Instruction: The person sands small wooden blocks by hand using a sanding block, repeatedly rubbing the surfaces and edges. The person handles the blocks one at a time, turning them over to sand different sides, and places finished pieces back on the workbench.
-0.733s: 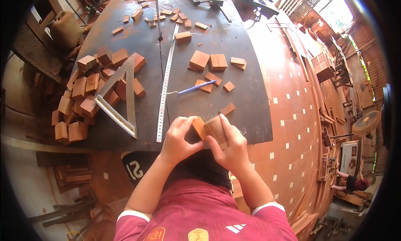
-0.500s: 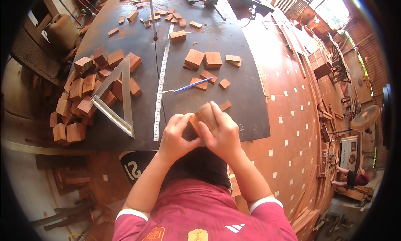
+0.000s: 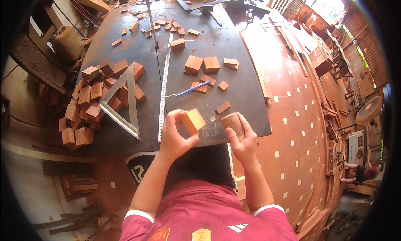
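One dark tabletop [image 3: 246, 90] is spread across the upper middle of the view, and most of the wood is carried on it. Its left side is taken up by a heaped pile of blocks [image 3: 84, 95]. To the right of that heap, a white measuring strip [image 3: 164, 86] is laid lengthwise, pointing away from the body. Between the two, a metal triangular square [image 3: 131, 99] is rested partly against the pile.

At the near edge, both hands are raised and held well apart from each other. By the left hand [image 3: 173, 134], a light orange block [image 3: 193, 121] is gripped, its sides clamped between thumb and fingers. By the right hand [image 3: 244, 140], a duller brown block [image 3: 232, 125] is gripped in the same way, with thumb and fingers closed about it. The light block is placed directly to the left of the duller one, nearly level with it, and a clear gap is left between them. The duller block's long axis appears to be slanted from upper left to lower right, toward the palm.

Farther off, a blue pen [image 3: 193, 89] is laid across small pieces. Just beyond the duller block, a small reddish block [image 3: 223, 107] is found, nearer to the right hand.
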Demonstrator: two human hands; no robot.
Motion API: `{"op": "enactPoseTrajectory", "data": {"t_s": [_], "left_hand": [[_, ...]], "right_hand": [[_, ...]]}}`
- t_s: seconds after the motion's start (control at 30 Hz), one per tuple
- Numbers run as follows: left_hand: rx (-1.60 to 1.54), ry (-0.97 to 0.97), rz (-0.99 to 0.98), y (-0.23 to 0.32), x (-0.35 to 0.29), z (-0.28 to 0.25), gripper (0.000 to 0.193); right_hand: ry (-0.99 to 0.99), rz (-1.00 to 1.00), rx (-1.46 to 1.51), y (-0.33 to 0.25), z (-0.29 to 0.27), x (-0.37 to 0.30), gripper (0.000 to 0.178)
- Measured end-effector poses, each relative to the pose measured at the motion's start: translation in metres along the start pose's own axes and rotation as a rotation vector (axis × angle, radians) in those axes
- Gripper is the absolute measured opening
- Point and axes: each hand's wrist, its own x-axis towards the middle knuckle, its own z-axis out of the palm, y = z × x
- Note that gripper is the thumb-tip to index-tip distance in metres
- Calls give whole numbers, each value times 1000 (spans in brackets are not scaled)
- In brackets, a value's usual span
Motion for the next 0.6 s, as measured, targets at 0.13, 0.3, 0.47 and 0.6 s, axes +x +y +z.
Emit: {"op": "enactPoseTrajectory", "data": {"t_s": [0.13,0.3,0.47,0.6], "left_hand": [[128,142,-13,9,12,-25,75],[283,395,5,6,3,-105,81],[413,721,-28,-7,-48,-197,72],[543,944,-20,-20,-86,-225,65]], "right_hand": [[-32,6,-66,0,-8,-20,64],[-19,34,-36,6,-17,-34,64],[-61,98,30,24,-18,-39,62],[-90,18,8,25,-10,-37,62]]}}
